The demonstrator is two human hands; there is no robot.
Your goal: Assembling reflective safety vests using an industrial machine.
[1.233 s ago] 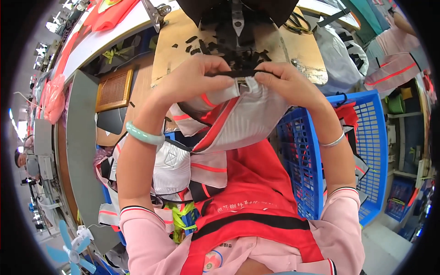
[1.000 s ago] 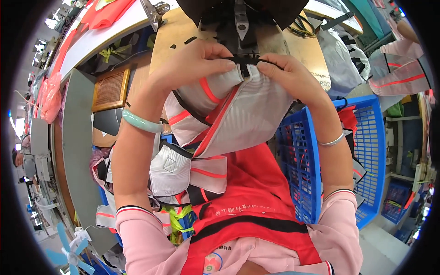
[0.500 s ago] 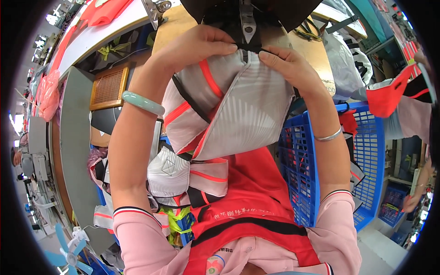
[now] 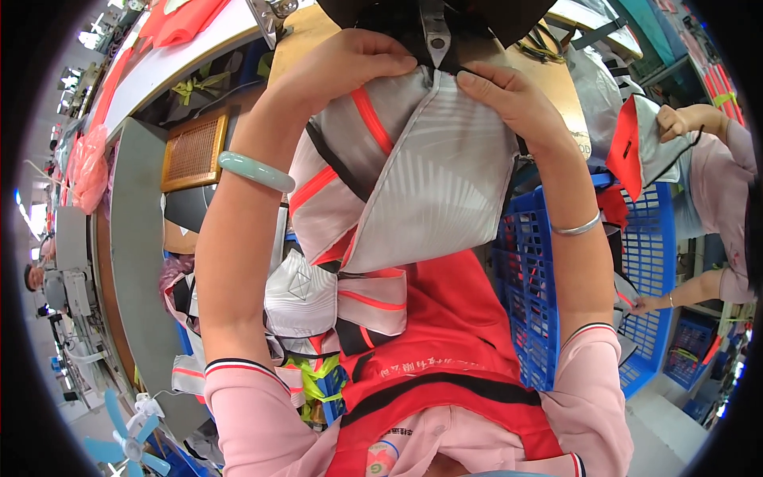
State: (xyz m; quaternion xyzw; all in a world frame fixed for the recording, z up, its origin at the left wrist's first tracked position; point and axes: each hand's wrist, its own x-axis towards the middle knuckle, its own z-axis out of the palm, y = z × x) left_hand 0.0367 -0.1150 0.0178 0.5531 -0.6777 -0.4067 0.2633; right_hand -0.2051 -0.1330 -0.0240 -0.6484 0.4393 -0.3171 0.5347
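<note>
A grey and white sewn fabric piece (image 4: 437, 175) with red stripes and black edging hangs from both my hands. Its top edge lies just under the metal foot (image 4: 436, 40) of a dark sewing machine (image 4: 373, 14). My left hand (image 4: 369, 60) pinches the black-trimmed edge left of the foot, thumb on top. On the foot's other side, my right hand (image 4: 501, 89) grips the same edge between thumb and fingers. The lower part of the piece drapes above my red apron (image 4: 453, 318). The fingertips beneath the cloth are hidden.
Similar white and grey pieces (image 4: 300, 294) are heaped at my left. A blue plastic basket (image 4: 524, 286) stands at my right. Beside it a co-worker's hand (image 4: 674, 122) holds a red and white piece (image 4: 628, 147); another hand (image 4: 645, 304) reaches into the basket. A fan (image 4: 131, 447) is lower left.
Both my hands and the fabric have shifted slightly farther toward the machine. At the right, the co-worker's red and white piece has moved left over the basket, and a hand now reaches into the basket.
</note>
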